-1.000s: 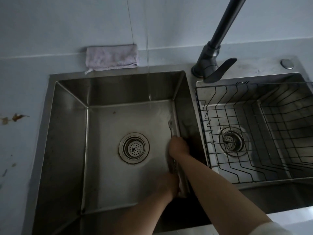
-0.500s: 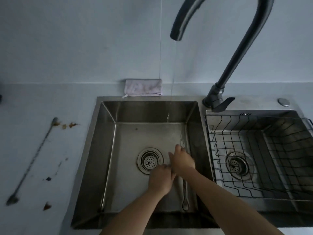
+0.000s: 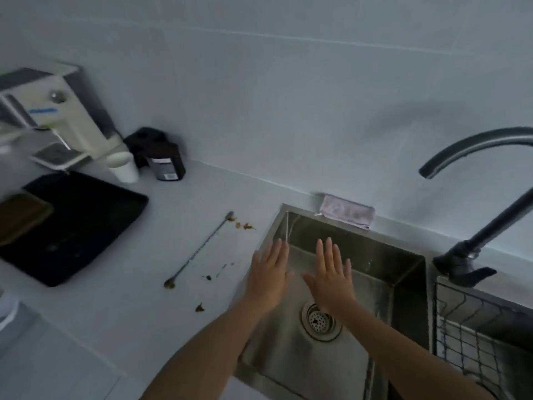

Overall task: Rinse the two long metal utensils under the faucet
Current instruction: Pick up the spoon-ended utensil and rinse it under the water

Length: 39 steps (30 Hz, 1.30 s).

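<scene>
Long spoon (image 3: 199, 249) left of sink (image 3: 409, 287)

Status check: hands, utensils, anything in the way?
Left hand, right hand open, empty, above sink. One long metal spoon lies on counter; second not visible. Nothing blocks it.

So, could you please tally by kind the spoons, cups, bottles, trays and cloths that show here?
Spoons: 1, the long spoon
Cups: 1, the white cup
Bottles: 1, the dark bottle
Trays: 1, the black tray
Cloths: 1, the folded cloth
Total: 5
</scene>
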Motion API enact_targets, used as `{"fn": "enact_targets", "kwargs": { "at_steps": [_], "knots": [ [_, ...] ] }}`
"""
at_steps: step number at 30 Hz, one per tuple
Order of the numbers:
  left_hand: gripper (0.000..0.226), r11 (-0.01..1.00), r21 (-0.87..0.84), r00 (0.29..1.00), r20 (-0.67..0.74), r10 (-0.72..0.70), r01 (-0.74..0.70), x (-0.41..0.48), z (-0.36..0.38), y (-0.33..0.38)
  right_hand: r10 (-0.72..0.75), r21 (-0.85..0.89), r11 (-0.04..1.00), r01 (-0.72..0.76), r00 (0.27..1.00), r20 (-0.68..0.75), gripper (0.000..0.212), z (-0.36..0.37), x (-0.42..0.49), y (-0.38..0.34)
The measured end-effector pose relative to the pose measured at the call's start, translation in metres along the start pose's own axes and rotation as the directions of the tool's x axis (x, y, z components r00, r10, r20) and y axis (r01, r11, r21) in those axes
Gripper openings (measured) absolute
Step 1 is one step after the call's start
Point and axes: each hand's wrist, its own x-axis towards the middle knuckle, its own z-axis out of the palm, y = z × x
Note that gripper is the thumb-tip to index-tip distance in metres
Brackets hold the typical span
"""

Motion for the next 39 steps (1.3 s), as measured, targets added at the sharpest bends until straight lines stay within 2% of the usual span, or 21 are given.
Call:
{"fn": "enact_targets", "kwargs": {
  "at_steps": [1,4,7,11,16,21,24,34,39],
  "knots": [
    [0.056,0.999,0.01,0.999,-0.028,-0.038,0.039,-0.001,-0.007,-0.011,-0.025,-0.007,1.0,0.025,1.0,0.001,0.073,-0.003,0.007,-0.011],
    [0.055,0.991,0.004,0.991,0.035,-0.131,0.13,-0.002,-0.028,-0.046,-0.134,-0.048,0.99,0.133,0.991,-0.009,0.074,-0.012,0.031,-0.047],
    [0.053,0.974,0.042,0.975,0.013,-0.224,0.223,-0.005,-0.04,-0.084,-0.283,-0.092,0.954,0.285,0.959,0.032,0.072,-0.015,0.058,-0.082],
    [0.051,0.928,0.018,0.925,0.074,-0.374,0.373,-0.004,-0.043,-0.136,-0.51,-0.19,0.825,0.532,0.846,0.155,0.068,-0.013,0.096,-0.125],
    [0.037,0.88,0.006,0.869,0.156,-0.47,0.475,0.0,-0.028,-0.174,-0.634,-0.302,0.68,0.668,0.743,0.215,0.056,0.007,0.139,-0.166],
    [0.03,0.877,0.105,0.863,0.159,-0.48,0.468,0.013,-0.008,-0.185,-0.693,-0.451,0.515,0.729,0.664,0.282,0.036,0.028,0.161,-0.195],
    [0.024,0.877,0.125,0.87,0.122,-0.477,0.463,0.02,-0.001,-0.189,-0.703,-0.474,0.46,0.751,0.634,0.323,0.031,0.037,0.169,-0.202],
    [0.023,0.893,0.217,0.898,0.116,-0.424,0.393,0.02,0.002,-0.186,-0.749,-0.513,0.39,0.765,0.587,0.307,0.03,0.044,0.17,-0.207],
    [0.021,0.909,0.14,0.908,0.099,-0.406,0.392,0.022,-0.018,-0.178,-0.759,-0.541,0.407,0.736,0.602,0.249,0.03,0.025,0.164,-0.199]
  ]
}}
